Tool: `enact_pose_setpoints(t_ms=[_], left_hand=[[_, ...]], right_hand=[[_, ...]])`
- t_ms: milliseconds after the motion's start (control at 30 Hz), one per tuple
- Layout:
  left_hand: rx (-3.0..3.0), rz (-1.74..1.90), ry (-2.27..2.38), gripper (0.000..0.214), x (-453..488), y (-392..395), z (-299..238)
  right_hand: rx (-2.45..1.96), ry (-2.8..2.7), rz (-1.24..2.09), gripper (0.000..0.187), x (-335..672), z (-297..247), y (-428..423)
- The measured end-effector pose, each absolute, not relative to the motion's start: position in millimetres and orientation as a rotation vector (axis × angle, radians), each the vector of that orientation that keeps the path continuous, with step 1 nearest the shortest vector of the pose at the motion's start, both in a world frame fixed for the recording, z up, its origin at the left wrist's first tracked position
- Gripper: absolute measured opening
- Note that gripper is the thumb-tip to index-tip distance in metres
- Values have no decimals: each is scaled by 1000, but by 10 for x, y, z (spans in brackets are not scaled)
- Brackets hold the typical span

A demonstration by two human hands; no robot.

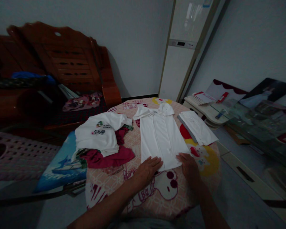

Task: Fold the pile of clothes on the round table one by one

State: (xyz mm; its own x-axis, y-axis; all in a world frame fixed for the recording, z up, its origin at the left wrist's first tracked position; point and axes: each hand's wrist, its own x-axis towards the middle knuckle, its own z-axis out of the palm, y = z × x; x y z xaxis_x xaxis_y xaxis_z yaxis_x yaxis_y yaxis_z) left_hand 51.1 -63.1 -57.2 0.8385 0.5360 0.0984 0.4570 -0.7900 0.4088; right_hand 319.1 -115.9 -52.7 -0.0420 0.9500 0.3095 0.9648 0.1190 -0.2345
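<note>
A white short-sleeved shirt [162, 136] lies spread on the round table, its near end toward me and its sleeves at the far end. My left hand [151, 168] rests flat on the shirt's near left corner, fingers stretched out. At the near right corner, my right hand [188, 163] touches the cloth with its fingers extended; part of its thumb side is dim. To the left sits a loose pile with a printed white top [100, 130] over dark red clothing [109, 158]. A folded white garment [197, 127] lies on the right, above a grey piece.
A patterned cloth [154, 205] covers the table [212, 171]. Behind on the left stands a wooden bench [66, 60] with fabric on it. A blue cushion [64, 167] and woven chair [21, 156] are at left. A glass-topped cabinet [259, 127] flanks the right side.
</note>
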Motion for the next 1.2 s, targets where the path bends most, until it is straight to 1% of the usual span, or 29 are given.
enact_pose_setpoints(t_ms=[167, 367, 467, 567, 633, 733, 767, 867, 1000, 1100, 1200], left_hand=[[2609, 520, 786, 54, 540, -582, -707], [2573, 418, 746, 60, 526, -520, -667], [2577, 357, 661, 51, 484, -509, -512], [2547, 364, 606, 42, 474, -328, -369], [2523, 496, 745, 42, 533, -49, -316], [2542, 639, 1009, 42, 753, 542, -288], [2555, 647, 1087, 41, 853, 749, -283], [2565, 446, 1343, 40, 1152, 1280, -272], [2539, 370, 1457, 33, 1390, 1691, -313], [2505, 384, 1552, 38, 1458, 1858, -385], [2445, 389, 1655, 47, 1508, 1992, -453]], right_hand=[[-1799, -1968, -62, 46, 3212, -560, -1151], [-1706, -1957, -18, 42, 3323, -587, -1135], [-1626, -1961, -29, 36, 3348, -575, -1123], [-1615, -1975, 102, 38, 3222, -437, -1082], [-1696, -1946, 274, 37, 3038, -291, -1025], [-1902, -1911, 498, 21, 2698, -111, -915], [-1963, -1918, 528, 20, 2594, -82, -881], [-2069, -1953, 516, 20, 2375, -92, -798], [-2138, -1926, 523, 9, 2306, -185, -727], [-2125, -1883, 603, 3, 2327, -218, -699], [-2127, -1831, 634, 3, 2335, -238, -706]])
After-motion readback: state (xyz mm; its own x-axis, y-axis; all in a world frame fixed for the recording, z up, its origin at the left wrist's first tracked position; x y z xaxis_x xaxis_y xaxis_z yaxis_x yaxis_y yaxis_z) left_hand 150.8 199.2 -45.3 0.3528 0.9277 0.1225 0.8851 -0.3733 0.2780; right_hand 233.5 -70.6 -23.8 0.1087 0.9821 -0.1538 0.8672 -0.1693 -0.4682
